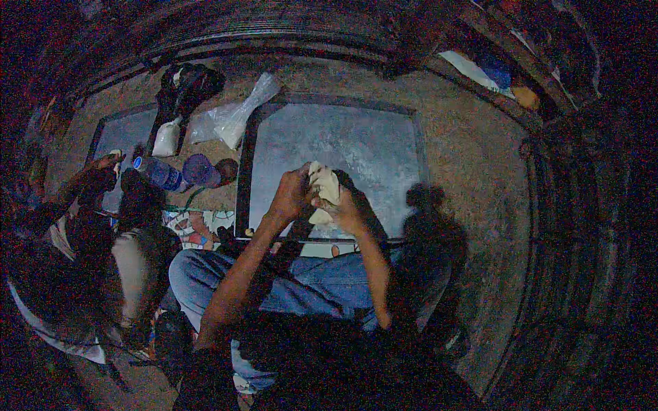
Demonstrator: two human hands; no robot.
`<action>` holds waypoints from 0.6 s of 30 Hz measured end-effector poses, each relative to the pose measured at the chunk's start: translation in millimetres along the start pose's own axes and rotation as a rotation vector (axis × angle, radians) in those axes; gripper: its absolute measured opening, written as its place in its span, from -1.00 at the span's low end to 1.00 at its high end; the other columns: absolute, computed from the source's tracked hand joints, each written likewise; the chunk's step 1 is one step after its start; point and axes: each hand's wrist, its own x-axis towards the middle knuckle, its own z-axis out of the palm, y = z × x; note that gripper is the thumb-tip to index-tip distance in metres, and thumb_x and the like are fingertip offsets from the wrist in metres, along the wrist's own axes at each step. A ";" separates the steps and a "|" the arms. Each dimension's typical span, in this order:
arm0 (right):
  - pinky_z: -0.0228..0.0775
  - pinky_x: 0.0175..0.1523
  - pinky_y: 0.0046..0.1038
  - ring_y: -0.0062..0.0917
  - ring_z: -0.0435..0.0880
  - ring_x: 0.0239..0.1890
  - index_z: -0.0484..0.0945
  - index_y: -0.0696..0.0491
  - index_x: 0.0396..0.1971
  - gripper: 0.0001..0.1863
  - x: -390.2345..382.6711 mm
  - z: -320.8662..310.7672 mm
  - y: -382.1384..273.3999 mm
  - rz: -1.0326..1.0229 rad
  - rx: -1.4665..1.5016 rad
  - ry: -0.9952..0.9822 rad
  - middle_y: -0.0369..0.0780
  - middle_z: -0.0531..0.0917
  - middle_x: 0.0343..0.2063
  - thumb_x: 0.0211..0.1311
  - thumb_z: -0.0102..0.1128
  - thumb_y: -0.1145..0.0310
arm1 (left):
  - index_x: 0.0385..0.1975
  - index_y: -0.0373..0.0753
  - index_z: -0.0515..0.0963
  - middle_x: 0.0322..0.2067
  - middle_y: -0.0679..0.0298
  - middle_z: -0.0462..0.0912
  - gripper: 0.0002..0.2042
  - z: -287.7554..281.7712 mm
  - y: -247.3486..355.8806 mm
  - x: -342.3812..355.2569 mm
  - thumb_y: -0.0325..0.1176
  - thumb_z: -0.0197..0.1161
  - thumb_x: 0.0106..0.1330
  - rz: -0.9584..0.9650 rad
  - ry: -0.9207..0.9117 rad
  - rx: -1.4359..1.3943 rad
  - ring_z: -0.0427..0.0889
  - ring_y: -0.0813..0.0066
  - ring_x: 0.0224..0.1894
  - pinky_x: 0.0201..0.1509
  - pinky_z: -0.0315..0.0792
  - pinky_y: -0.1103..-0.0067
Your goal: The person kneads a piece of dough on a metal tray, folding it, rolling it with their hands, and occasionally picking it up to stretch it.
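Note:
Both of my hands hold a pale, soft lump of dough [325, 182] above a dark-framed grey board [288, 137]. My left hand [293, 190] grips it from the left side, fingers curled. From the right and below, my right hand [345, 211] closes round the same lump. A second pale piece of dough [320, 217] shows just under my hands; whether it lies on the board or hangs from the lump, I cannot tell. The dim, grainy light hides the fingertips.
Left of the board are a clear bottle [159, 171], a purplish cup [199, 169], a bag of white powder [166, 139], a clear plastic bag [240, 113] and a black bag [186, 89]. Another person's hand [104, 162] holds something pale over a second board [125, 130].

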 end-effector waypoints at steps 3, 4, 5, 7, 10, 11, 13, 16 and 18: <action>0.45 -0.10 -0.27 -0.18 0.60 -0.17 0.44 0.03 -0.13 -0.49 -5.6 -2.9 -6.6 -0.105 -0.025 0.064 -0.09 0.57 -0.19 -0.01 0.29 0.01 | -0.10 -0.33 0.44 -0.30 0.23 0.62 -0.63 -11.0 -4.0 -4.2 -0.51 0.24 0.03 -0.140 -0.094 -0.141 0.58 0.49 -0.29 -0.19 0.48 0.55; 0.45 -0.11 -0.28 -0.18 0.60 -0.19 0.44 0.02 -0.13 -0.48 -4.4 -1.2 -0.5 -0.108 -0.031 0.063 -0.10 0.58 -0.21 0.00 0.28 -0.01 | -0.07 -0.32 0.42 -0.25 0.25 0.60 -0.61 -17.9 -8.7 -1.7 -0.49 0.25 0.05 -0.140 -0.171 -0.174 0.57 0.49 -0.25 -0.15 0.47 0.55; 0.45 -0.11 -0.28 -0.19 0.60 -0.20 0.44 0.02 -0.13 -0.48 -0.9 4.1 11.8 -0.106 -0.034 0.063 -0.10 0.59 -0.24 0.00 0.27 -0.02 | -0.03 -0.32 0.40 -0.21 0.26 0.58 -0.59 -24.1 -13.6 2.4 -0.48 0.26 0.06 -0.141 -0.254 -0.207 0.55 0.49 -0.20 -0.11 0.45 0.55; 0.45 -0.12 -0.29 -0.19 0.61 -0.25 0.47 0.02 -0.14 -0.49 3.3 9.5 29.7 -0.082 -0.042 0.114 -0.12 0.61 -0.29 0.02 0.24 -0.04 | 0.11 -0.30 0.29 -0.06 0.24 0.51 -0.46 -34.3 -6.0 4.5 -0.38 0.29 0.11 -0.227 -0.466 -0.397 0.48 0.49 -0.05 0.04 0.38 0.54; 0.45 -0.13 -0.30 -0.19 0.62 -0.30 0.52 0.02 -0.16 -0.53 4.7 -0.5 38.3 -0.085 -0.110 0.223 -0.14 0.63 -0.33 0.03 0.25 0.00 | 0.17 -0.30 0.21 -0.01 0.21 0.47 -0.39 -29.0 8.3 0.7 -0.32 0.30 0.14 -0.165 -0.461 -0.317 0.44 0.47 0.00 0.11 0.33 0.53; 0.45 -0.11 -0.31 -0.21 0.62 -0.26 0.53 0.03 -0.15 -0.56 2.1 0.9 27.7 -0.012 0.270 0.178 -0.14 0.63 -0.27 0.01 0.28 0.08 | 0.21 -0.28 0.17 0.01 0.20 0.45 -0.34 -20.4 -1.8 -2.4 -0.27 0.33 0.13 -0.191 -0.404 -0.413 0.44 0.44 0.00 0.07 0.36 0.52; 0.45 -0.09 -0.31 -0.23 0.61 -0.23 0.53 0.02 -0.13 -0.57 3.0 -2.5 20.7 -0.082 0.101 0.268 -0.14 0.62 -0.25 0.00 0.28 0.13 | 0.19 -0.29 0.18 0.00 0.19 0.45 -0.33 -17.2 -3.2 0.4 -0.26 0.35 0.11 -0.195 -0.371 -0.308 0.45 0.43 -0.01 0.05 0.37 0.51; 0.45 -0.06 -0.30 -0.26 0.61 -0.18 0.53 0.01 -0.15 -0.59 -0.8 -9.9 6.3 -0.168 -0.052 0.244 -0.14 0.61 -0.23 -0.02 0.29 0.15 | 0.05 -0.35 0.32 -0.12 0.22 0.53 -0.45 -10.3 -23.2 -1.7 -0.26 0.35 0.11 -0.292 -0.356 -0.413 0.50 0.45 -0.11 -0.04 0.41 0.53; 0.44 -0.06 -0.29 -0.25 0.61 -0.19 0.52 0.01 -0.16 -0.58 -2.5 -9.0 4.8 -0.146 -0.095 0.192 -0.13 0.61 -0.23 -0.03 0.30 0.15 | -0.02 -0.37 0.39 -0.19 0.25 0.58 -0.53 -15.8 -3.7 0.8 -0.28 0.34 0.11 -0.368 -0.369 -0.341 0.54 0.46 -0.19 -0.09 0.43 0.55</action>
